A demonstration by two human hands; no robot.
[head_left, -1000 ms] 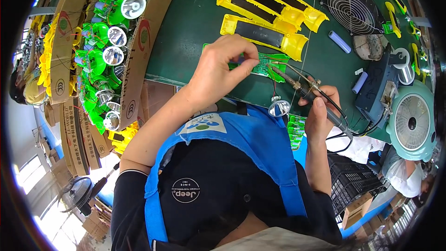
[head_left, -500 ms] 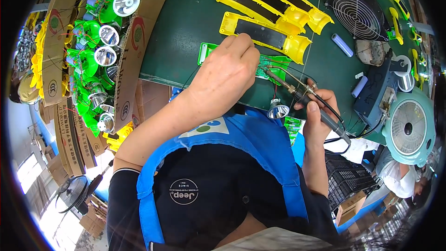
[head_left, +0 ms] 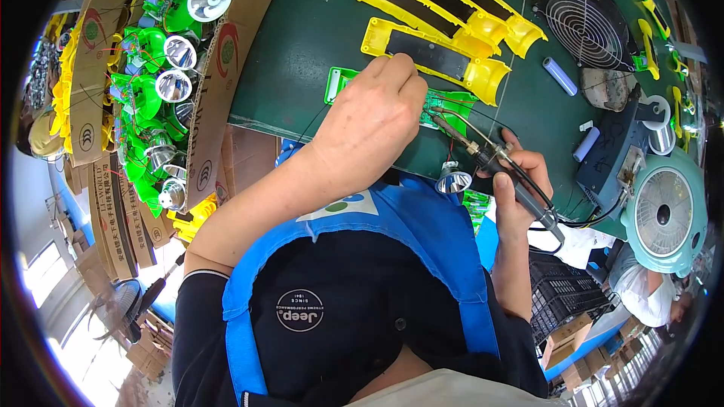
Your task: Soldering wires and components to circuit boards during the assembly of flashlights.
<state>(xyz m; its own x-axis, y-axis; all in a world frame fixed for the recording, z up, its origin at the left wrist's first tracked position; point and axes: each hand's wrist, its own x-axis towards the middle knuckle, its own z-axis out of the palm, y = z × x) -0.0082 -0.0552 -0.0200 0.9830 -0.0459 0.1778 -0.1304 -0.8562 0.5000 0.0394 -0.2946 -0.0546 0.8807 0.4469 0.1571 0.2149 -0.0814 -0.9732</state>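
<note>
A soldering iron (head_left: 520, 189) with a grey handle and thin metal tube is gripped in my right hand (head_left: 522, 185). Its tip meets the green circuit board (head_left: 431, 111) inside a bright green plastic housing (head_left: 336, 87). My left hand (head_left: 375, 119) is pinched closed over the middle of that housing, hiding part of it. Whatever those fingertips hold is out of sight. Thin wires link the board to a silvery reflector cup (head_left: 454, 179) at the table's near edge. Just beyond my left fingers lies a yellow casing half (head_left: 475, 75) with a black inlay.
More yellow casings (head_left: 411, 4) lie farther back. A cardboard box (head_left: 219, 83) on the left holds green assemblies with reflectors. To the right are battery cells (head_left: 559, 76), a black-grilled fan (head_left: 584, 26), a blue soldering station (head_left: 607, 154) and a pale green fan (head_left: 664, 213).
Both hands keep nearly the same positions over the housing, and the iron's tip stays at the board. The whole scene has shifted slightly in the picture.
</note>
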